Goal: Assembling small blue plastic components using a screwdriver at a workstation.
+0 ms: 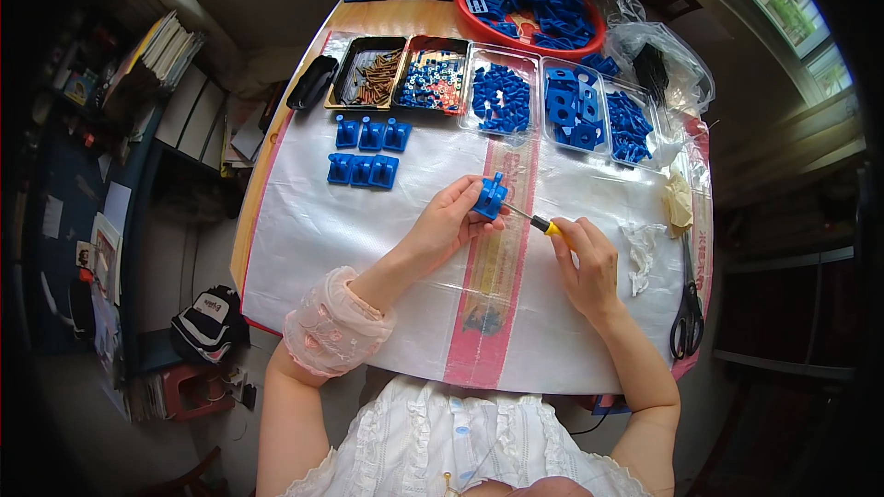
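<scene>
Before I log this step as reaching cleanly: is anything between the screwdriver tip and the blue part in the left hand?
Nothing visible. The screwdriver in the right hand runs straight to the blue part held in the left hand; only bare plastic sheet lies beneath.

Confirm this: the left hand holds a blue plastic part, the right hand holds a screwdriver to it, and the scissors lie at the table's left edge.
Wrong on the scissors: the head view shows them at the table's right edge. The left hand does hold the blue plastic part, the right hand the screwdriver.

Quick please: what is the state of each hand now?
Left hand: closed, holding a blue plastic part.
Right hand: closed, holding a screwdriver.
</scene>
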A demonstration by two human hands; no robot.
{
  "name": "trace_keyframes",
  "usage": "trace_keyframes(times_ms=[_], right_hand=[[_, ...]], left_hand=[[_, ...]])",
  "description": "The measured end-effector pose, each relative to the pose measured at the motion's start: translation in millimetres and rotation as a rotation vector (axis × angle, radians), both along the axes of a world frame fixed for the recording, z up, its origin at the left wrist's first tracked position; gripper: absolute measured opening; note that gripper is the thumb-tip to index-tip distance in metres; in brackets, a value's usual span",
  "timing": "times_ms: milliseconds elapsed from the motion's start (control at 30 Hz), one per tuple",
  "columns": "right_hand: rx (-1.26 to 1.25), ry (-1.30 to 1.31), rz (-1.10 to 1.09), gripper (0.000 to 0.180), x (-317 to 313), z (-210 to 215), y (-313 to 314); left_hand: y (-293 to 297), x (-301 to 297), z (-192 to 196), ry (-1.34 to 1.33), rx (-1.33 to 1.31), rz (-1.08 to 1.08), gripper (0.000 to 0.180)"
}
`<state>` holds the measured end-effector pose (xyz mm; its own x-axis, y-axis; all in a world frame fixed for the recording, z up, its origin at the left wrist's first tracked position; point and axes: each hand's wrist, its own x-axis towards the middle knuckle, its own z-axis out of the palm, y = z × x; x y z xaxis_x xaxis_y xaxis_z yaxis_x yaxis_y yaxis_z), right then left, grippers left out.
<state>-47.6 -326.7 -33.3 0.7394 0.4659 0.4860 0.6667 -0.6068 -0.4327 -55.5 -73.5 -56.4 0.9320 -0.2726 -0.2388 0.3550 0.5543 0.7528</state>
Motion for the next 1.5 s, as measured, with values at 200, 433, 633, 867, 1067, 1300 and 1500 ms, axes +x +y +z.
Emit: trace_keyframes(times_ms=[200, 433, 633, 867, 1067, 1300, 1500], right_hand=[[0.027, -0.110, 0.004, 0.031, 1.4, 5.9, 2.0], [0.137, -0.065, 0.027, 0.036, -1.6, -1.5, 1.8], [0.126, -0.062, 0.006, 0.032, -2.7, 3.9, 3.8], [0.004, 0.010, -0.011, 0.023, 0.1, 4.0, 0.1], [0.023, -0.065, 0.007, 0.027, 0.2, 5.3, 3.5], [0.077, -0.116, -0.009, 0.030, 1.1, 2.5, 1.4], [0.090, -0.086, 0.006, 0.027, 1.2, 3.4, 2.5]], left_hand=[[1.1, 0.5, -0.9, 0.002, 0.008, -0.004, 0.034], [1.4, 0.6, -0.1, -0.004, 0.008, 0.000, 0.034], [0.8, -0.4, 2.8, 0.003, 0.013, -0.005, 0.035], [0.7, 0.4, 3.4, 0.001, 0.023, 0.003, 0.034], [1.8, -0.1, 1.6, 0.004, 0.019, -0.004, 0.034], [0.2, 0.2, 3.3, 0.000, 0.023, -0.014, 0.035], [1.6, -0.3, 3.1, -0.003, 0.017, -0.003, 0.036]])
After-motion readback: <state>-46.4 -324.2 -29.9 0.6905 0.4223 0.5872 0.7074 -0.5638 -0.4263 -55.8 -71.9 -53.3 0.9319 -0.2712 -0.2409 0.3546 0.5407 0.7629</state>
